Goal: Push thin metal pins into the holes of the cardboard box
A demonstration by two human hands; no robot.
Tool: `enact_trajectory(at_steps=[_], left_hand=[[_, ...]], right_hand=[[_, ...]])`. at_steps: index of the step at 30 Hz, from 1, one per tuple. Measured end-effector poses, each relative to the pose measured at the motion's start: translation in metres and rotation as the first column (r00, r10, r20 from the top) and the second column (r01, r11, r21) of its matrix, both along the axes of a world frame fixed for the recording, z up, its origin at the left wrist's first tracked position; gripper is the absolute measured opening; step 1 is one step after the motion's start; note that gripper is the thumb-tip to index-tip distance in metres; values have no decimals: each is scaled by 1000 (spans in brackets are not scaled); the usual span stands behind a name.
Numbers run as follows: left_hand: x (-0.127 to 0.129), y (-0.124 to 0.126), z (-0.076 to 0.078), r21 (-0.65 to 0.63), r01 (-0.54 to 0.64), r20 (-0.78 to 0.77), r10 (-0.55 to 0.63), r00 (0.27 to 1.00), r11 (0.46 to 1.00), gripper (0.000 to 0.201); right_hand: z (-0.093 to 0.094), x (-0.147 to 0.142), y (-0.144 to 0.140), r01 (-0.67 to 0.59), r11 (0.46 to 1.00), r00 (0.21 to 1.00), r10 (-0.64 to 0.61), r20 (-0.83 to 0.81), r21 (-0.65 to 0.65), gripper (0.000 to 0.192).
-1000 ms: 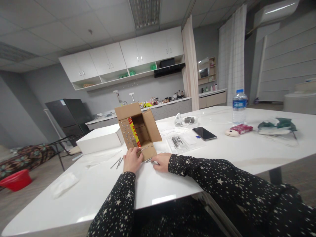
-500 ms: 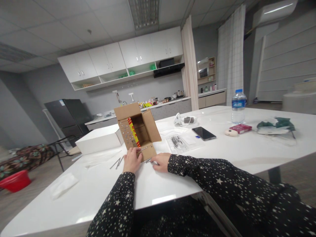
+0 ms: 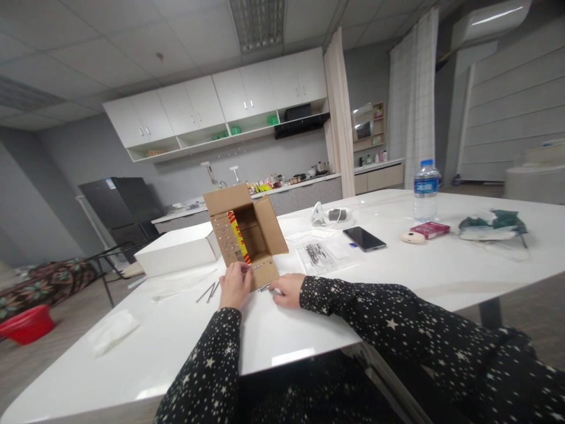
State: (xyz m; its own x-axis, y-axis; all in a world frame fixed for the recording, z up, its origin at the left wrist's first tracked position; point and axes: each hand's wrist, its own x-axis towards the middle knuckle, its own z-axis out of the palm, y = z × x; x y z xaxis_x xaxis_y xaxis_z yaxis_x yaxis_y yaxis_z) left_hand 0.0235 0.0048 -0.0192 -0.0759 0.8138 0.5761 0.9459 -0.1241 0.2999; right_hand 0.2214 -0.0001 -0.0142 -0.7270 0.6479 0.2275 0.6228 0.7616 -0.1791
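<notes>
On the white table [image 3: 309, 330], both hands touch the open cardboard box [image 3: 247, 235].

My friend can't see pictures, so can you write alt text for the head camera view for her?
A person in star-patterned sleeves rests the left hand and right hand at the front flap of an open cardboard box on a white table. A phone, a water bottle and a white box also sit there.

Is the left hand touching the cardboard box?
Touching. The head view shows the left hand with its fingers laid on the front flap of the cardboard box, no gap between them.
</notes>
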Motion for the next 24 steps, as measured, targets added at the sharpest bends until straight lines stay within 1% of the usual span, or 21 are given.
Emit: enact_trajectory(at_steps=[5,10,16,19,24], left_hand=[[2,-1,3,78,-15,57,11,998,997,18],[4,-5,8,156,41,114,-60,992,987,18],[8,-10,12,219,92,106,-117,988,971,13],[10,-12,12,188,151,81,-169,982,971,11],[11,-12,9,32,271,58,-272,960,962,7]], right_hand=[[0,0,0,-1,1000,1000,1,-6,-1,38],[-2,0,1,0,1000,1000,0,-10,9,39],[-4,0,2,-7,1000,1000,7,-12,13,38],[-3,0,2,-5,1000,1000,6,-10,9,37],[0,1,0,-11,1000,1000,11,3,14,37]])
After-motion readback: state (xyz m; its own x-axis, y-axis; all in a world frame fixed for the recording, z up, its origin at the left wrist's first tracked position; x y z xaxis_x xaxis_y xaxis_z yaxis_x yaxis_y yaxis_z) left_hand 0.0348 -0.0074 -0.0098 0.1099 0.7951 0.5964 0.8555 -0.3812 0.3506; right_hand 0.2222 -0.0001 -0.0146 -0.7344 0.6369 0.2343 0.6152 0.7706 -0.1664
